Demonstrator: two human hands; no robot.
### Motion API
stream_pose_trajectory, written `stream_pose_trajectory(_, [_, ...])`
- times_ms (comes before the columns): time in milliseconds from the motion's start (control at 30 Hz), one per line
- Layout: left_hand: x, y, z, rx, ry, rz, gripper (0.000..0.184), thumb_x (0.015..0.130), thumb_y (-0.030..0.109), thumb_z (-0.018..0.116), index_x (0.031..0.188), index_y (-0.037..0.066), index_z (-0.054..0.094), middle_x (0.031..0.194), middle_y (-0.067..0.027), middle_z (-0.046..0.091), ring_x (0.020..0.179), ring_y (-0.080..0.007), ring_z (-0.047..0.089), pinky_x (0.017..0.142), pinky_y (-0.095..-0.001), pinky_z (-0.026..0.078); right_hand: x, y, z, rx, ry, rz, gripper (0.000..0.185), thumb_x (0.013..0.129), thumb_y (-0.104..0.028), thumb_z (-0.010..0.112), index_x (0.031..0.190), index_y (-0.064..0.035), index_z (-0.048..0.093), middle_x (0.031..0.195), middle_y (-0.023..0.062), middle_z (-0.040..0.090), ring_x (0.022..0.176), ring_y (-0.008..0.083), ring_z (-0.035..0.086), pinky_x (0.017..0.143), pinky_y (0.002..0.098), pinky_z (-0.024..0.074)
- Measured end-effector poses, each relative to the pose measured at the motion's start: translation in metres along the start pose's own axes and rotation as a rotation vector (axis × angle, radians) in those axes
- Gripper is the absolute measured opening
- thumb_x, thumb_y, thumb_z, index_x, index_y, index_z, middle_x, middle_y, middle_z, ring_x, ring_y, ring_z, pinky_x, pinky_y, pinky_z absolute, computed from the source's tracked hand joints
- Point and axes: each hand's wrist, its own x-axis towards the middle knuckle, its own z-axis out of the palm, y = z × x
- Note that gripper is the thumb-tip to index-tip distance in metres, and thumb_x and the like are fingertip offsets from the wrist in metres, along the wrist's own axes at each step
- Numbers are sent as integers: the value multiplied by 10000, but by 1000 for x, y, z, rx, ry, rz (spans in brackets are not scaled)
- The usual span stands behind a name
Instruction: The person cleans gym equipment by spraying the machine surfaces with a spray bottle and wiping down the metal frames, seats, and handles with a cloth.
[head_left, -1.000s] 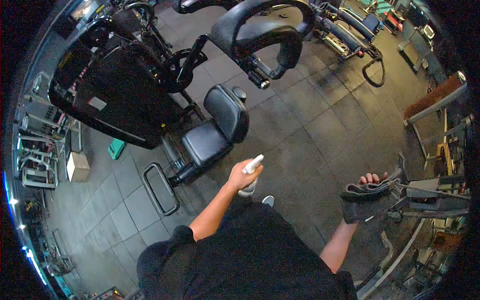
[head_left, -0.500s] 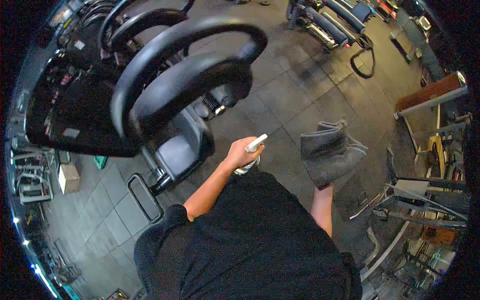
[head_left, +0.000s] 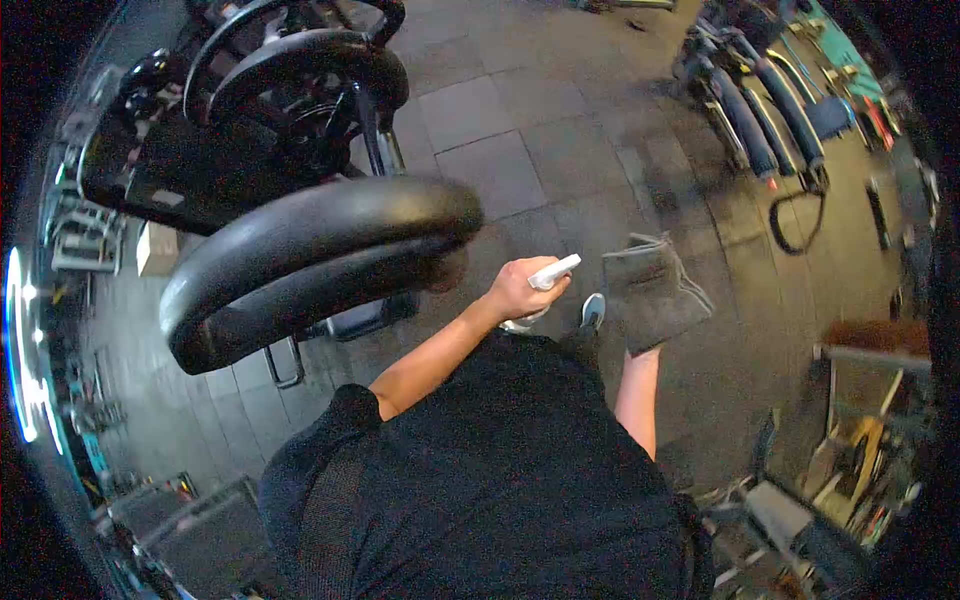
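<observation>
My left hand (head_left: 518, 292) is wrapped around a spray bottle in front of my torso. The bottle's white trigger head (head_left: 556, 271) points up and to the right, and part of its pale body shows below the fist. To the right, a dark grey cloth (head_left: 655, 300) with lighter edges drapes over my right hand (head_left: 643, 352). Only the base of that hand shows; its fingers are hidden by the cloth. A gap of floor separates the bottle from the cloth.
A gym machine with a thick black padded ring (head_left: 320, 235) stands close on my left. Padded rollers (head_left: 770, 110) are at the upper right, with a black strap loop (head_left: 797, 222) below. Metal-framed equipment (head_left: 850, 440) stands at the right. My shoe (head_left: 593, 310) is on the tiled floor (head_left: 500, 150).
My view has shifted, so the black padded ring sits lower and the rollers farther right. One shoe has come into sight. Both hands keep the bottle and the cloth.
</observation>
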Motion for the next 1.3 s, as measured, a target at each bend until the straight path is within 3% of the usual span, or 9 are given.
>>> stream_pose_trajectory(100, [9, -1, 14, 35, 119, -227, 205, 893, 238, 758, 1030, 89, 732, 935, -93, 742, 838, -259, 726, 774, -344, 568, 39, -18, -15, -20, 5, 108, 611, 1032, -443, 514, 1531, -98, 435, 1457, 154, 528, 1332, 373, 489, 1129, 529, 395])
stream_pose_trajectory(233, [29, -4, 6, -97, 328, -512, 230, 914, 216, 756, 1089, 67, 739, 970, -58, 765, 877, -140, 723, 810, -305, 562, 94, -62, -19, -52, 11, 162, 613, 1033, -448, 510, 1532, -100, 434, 1461, 154, 526, 1335, 375, 488, 1131, 532, 393])
stream_pose_trajectory(400, [67, -5, 6, -80, 655, -627, 189, 927, 156, 743, 1080, 44, 742, 899, -11, 742, 841, -69, 668, 765, -259, 529, 180, -110, -27, -85, -2, 217, 616, 1034, -455, 506, 1534, -103, 432, 1466, 154, 524, 1339, 378, 486, 1134, 536, 389])
stream_pose_trajectory(567, [90, -33, -11, 149, 925, -688, 225, 913, 193, 737, 1061, 25, 718, 825, -104, 719, 719, -162, 687, 690, -313, 535, 257, -97, -30, -106, 3, 336, 619, 1034, -462, 501, 1536, -105, 430, 1471, 154, 522, 1342, 380, 485, 1137, 540, 386])
stream_pose_trajectory(767, [126, -78, -44, 204, 1150, -760, 192, 932, 215, 729, 1040, 56, 718, 884, -73, 731, 796, -190, 703, 746, -331, 545, 347, -47, -19, -148, -1, 478, 623, 1035, -470, 495, 1538, -109, 428, 1476, 154, 519, 1347, 383, 483, 1140, 545, 383])
stream_pose_trajectory(933, [157, -106, -78, 413, 1178, -862, 186, 915, 226, 710, 997, 59, 708, 964, -147, 734, 893, -355, 715, 789, -430, 556, 439, -6, 16, -201, -47, 541, 626, 1035, -477, 491, 1540, -111, 426, 1481, 154, 517, 1350, 386, 481, 1143, 549, 379])
stream_pose_trajectory(1033, [182, -130, -96, 347, 1341, -818, 211, 916, 250, 707, 1003, 58, 707, 962, -150, 733, 898, -361, 713, 798, -440, 553, 506, 24, 44, -229, -98, 584, 628, 1036, -481, 488, 1541, -113, 425, 1484, 154, 515, 1353, 387, 480, 1145, 551, 378])
stream_pose_trajectory(1200, [196, -137, -114, 581, 1370, -933, 274, 935, 300, 678, 1060, 56, 684, 952, -177, 717, 895, -404, 691, 796, -478, 548, 595, 83, 88, -264, -177, 693, 631, 1036, -487, 483, 1542, -115, 423, 1489, 154, 513, 1356, 390, 478, 1147, 555, 374])
stream_pose_trajectory(1300, [197, -142, -112, 531, 1467, -1020, 290, 946, 327, 662, 1063, 62, 677, 960, -175, 720, 896, -400, 694, 796, -487, 546, 636, 132, 111, -287, -225, 795, 633, 1037, -491, 480, 1544, -117, 422, 1492, 154, 511, 1359, 391, 477, 1149, 557, 373])
